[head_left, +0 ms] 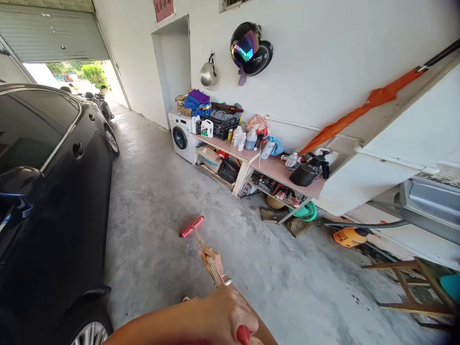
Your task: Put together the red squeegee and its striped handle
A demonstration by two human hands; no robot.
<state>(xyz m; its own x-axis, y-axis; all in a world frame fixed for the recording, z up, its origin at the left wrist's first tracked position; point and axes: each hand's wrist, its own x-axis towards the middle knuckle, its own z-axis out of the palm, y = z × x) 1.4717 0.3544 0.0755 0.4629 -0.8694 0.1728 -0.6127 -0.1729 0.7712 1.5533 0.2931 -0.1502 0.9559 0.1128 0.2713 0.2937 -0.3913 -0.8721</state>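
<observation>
Both hands grip the broom point(201, 244) stick. The right hand point(212, 261) is low in the middle, and the left hand point(224, 318) is at the bottom. The red brush head sits above them on the grey floor point(161, 201).

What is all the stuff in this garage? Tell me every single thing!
broom: 1, red head on the floor, long handle held in both hands
car: 1, black, at the left
scooter: 1, dark, by the open door
washing machine: 1, white, against the wall
crate: 1, black, on the shelf bench
bottles: several, mostly white, on the shelf bench
helmets: 2, dark, hanging on the wall
pot: 1, silver, hanging on the wall
umbrella: 1, orange, lying on the sloped ledge
wooden stool: 1, brown, at the right
left hand: 1, near end of the handle, fingers closed round it
right hand: 1, farther down the handle, gripping it
</observation>
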